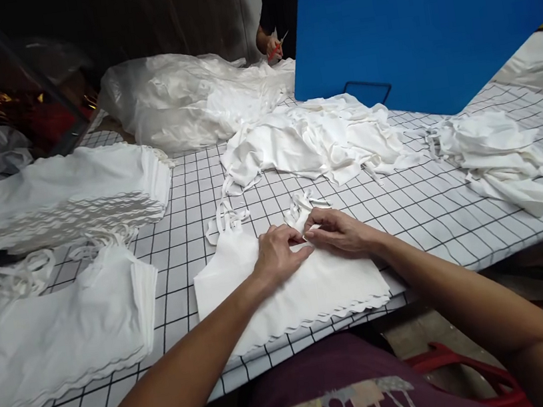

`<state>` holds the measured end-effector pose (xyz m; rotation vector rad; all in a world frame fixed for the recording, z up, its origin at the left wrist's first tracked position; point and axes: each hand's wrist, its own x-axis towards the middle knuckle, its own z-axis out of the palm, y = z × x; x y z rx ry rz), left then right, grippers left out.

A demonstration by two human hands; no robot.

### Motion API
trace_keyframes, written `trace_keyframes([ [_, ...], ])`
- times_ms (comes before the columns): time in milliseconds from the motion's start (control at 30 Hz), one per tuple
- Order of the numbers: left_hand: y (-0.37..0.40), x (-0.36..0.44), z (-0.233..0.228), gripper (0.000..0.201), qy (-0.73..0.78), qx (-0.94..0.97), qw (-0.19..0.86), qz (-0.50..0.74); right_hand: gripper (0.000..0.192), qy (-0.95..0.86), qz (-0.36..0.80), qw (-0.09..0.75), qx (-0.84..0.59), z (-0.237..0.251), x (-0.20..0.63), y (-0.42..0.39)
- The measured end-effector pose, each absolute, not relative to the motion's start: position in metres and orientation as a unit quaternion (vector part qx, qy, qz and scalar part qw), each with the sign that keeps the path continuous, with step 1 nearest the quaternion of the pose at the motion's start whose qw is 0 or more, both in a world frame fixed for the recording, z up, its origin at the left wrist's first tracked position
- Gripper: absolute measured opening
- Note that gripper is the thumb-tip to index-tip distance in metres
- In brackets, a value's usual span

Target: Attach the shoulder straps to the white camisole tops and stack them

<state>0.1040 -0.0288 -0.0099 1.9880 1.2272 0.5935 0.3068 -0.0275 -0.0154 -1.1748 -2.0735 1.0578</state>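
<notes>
- Both forearms reach in from the near edge; left hand (276, 253) and right hand (339, 231) meet, fingers curled, pinching the top edge of a white cloth piece (294, 294).
- Cloth lies flat on the checked surface (428, 208), straps away from the body, scalloped hem nearest.
- Stacked cloth (57, 334) left; loose heap (313, 140) beyond.

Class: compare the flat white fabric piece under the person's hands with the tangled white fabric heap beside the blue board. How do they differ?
The flat white fabric piece lies smooth near the table's edge; the tangled white fabric heap is crumpled, farther back. Both hands, left hand and right hand, touch the flat piece; none touches the heap. Both are white cloth.
</notes>
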Motion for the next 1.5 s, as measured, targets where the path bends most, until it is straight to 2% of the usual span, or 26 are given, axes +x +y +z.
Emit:
trace_keyframes([
  [200,-0.0304,0.1063,-0.0111,0.021,0.493,0.767,0.338,0.233,0.028,-0.768,0.399,0.283,-0.414,-0.0148,0.3035,-0.0277],
  [500,-0.0281,0.1069,-0.0173,0.013,0.486,0.766,0.345,0.239,0.021,-0.817,0.329,0.255,-0.399,-0.0102,0.3091,-0.0254],
  [1033,-0.0280,0.1076,-0.0145,0.016,0.487,0.763,0.353,0.237,0.026,-0.806,0.345,0.269,-0.399,-0.0121,0.3073,-0.0256],
  [1500,-0.0276,0.1088,-0.0162,0.015,0.487,0.770,0.336,0.239,0.019,-0.807,0.347,0.284,-0.385,-0.0143,0.3069,-0.0253],
])
